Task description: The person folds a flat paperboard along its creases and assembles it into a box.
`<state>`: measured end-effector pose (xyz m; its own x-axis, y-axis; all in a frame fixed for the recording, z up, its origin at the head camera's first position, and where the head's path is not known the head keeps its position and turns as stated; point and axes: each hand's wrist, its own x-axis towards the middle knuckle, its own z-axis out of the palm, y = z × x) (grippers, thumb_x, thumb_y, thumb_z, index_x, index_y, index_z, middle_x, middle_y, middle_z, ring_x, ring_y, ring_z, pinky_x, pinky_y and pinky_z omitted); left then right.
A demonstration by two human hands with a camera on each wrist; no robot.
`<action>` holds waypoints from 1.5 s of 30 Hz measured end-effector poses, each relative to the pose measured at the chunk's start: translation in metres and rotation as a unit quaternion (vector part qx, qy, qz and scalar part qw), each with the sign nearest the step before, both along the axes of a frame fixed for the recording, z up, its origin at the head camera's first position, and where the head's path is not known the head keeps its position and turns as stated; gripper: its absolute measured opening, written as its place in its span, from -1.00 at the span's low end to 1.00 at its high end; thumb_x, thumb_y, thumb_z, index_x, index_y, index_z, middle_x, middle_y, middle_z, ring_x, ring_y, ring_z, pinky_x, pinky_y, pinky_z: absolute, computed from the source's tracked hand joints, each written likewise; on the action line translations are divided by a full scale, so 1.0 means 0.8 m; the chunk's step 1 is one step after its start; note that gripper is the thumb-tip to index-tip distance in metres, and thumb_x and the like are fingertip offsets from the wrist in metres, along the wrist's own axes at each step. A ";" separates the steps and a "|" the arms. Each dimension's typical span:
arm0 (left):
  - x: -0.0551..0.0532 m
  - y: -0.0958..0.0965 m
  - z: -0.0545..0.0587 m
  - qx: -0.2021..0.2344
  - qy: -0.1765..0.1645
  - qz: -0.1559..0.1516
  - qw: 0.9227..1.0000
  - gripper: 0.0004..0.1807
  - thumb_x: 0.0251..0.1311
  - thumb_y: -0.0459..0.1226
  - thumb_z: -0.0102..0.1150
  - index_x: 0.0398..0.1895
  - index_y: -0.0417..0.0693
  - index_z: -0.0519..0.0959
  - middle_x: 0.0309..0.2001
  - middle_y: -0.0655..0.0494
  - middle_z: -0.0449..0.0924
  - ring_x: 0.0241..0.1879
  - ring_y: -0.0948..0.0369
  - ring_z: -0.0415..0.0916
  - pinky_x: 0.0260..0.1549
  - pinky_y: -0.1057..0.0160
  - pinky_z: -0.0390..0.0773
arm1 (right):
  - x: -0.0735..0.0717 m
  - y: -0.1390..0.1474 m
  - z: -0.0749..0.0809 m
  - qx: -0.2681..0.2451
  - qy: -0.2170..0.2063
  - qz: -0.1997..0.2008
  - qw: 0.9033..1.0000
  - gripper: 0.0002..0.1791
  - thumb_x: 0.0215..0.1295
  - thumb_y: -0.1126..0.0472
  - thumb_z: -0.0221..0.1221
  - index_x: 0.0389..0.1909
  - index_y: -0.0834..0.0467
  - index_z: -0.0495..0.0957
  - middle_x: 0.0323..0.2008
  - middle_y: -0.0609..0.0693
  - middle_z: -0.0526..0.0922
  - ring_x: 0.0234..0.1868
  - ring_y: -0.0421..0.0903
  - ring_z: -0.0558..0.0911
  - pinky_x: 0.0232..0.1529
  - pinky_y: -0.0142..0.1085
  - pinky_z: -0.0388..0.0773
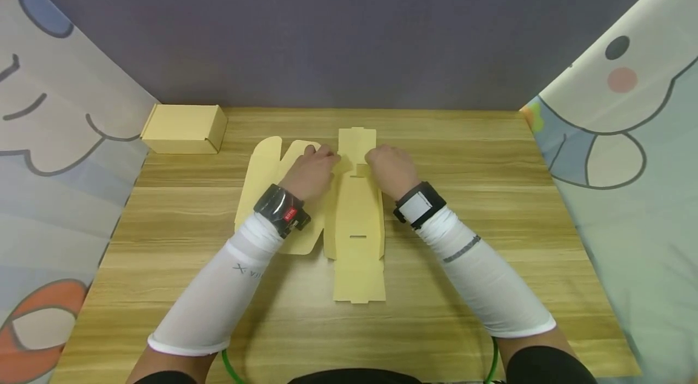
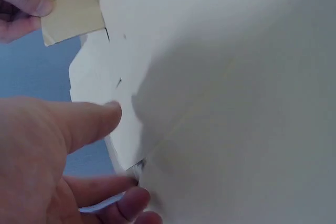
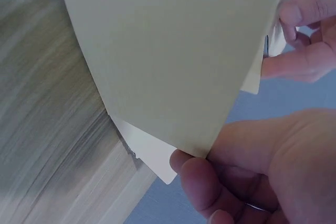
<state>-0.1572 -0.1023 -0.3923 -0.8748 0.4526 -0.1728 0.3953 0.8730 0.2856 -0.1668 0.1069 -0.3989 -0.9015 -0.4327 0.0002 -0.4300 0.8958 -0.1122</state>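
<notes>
A yellow cardboard box blank [image 1: 357, 208] lies partly folded on the table, its slotted strip upright down the middle and its wide lid panel to the left. My right hand [image 1: 392, 169] pinches the corner of a flap [image 3: 184, 129] between thumb and fingers, at the strip's upper right. At the upper left of the strip is my left hand [image 1: 312, 172]. Its thumb is extended over the cardboard and apart from the fingers, whose tips touch the edge by a slit, as the left wrist view shows. The left forearm and hand cover part of the lid panel.
A folded yellow cardboard box [image 1: 182, 123] stands at the table's back left corner. The wooden table [image 1: 480, 190] meets a dark grey panel [image 1: 349, 26] at the back. Printed cartoon sheets hang along both sides.
</notes>
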 end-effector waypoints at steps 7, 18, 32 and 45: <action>-0.012 0.013 -0.011 0.068 0.023 -0.003 0.997 -0.66 0.44 -0.40 0.14 0.22 -0.19 0.60 0.02 -0.09 0.75 -0.20 0.06 0.61 -0.25 0.20 0.64 | -0.005 0.000 -0.002 -0.006 -0.016 -0.004 1.000 -0.74 0.43 0.46 0.09 -0.39 0.15 0.66 -0.45 0.04 0.69 -0.47 -0.08 0.54 -0.45 -0.22 0.60; -0.035 0.025 -0.019 0.079 0.009 0.000 0.997 -0.71 0.44 -0.39 0.08 0.03 -0.01 0.75 -0.01 0.06 0.78 -0.10 0.10 0.68 -0.11 0.12 0.68 | -0.005 -0.001 -0.001 -0.010 -0.014 -0.002 1.000 -0.72 0.40 0.49 0.08 -0.42 0.16 0.65 -0.44 0.06 0.69 -0.48 -0.08 0.51 -0.49 -0.22 0.56; -0.036 0.027 -0.020 0.096 0.009 0.009 0.995 -0.78 0.40 -0.26 0.28 0.02 0.04 0.79 0.10 0.07 0.78 -0.05 0.12 0.72 -0.05 0.14 0.72 | -0.009 0.004 -0.006 -0.029 -0.024 -0.006 0.999 -0.74 0.43 0.42 0.10 -0.39 0.16 0.70 -0.44 0.04 0.69 -0.46 -0.06 0.53 -0.49 -0.22 0.53; -0.037 0.033 -0.023 0.080 0.024 0.005 0.996 -0.82 0.40 -0.21 0.28 -0.05 0.12 0.82 -0.02 0.15 0.81 -0.30 0.24 0.58 -0.28 0.28 0.61 | -0.004 0.005 0.005 -0.034 -0.037 -0.012 0.999 -0.73 0.40 0.43 0.10 -0.46 0.16 0.65 -0.50 0.02 0.61 -0.48 -0.08 0.49 -0.55 -0.29 0.39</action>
<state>-0.1865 -0.0759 -0.4105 -0.8849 0.4623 -0.0571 0.4031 0.8214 0.4034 -0.1699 0.1107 -0.3949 -0.9105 -0.4117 -0.0381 -0.3964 0.8953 -0.2033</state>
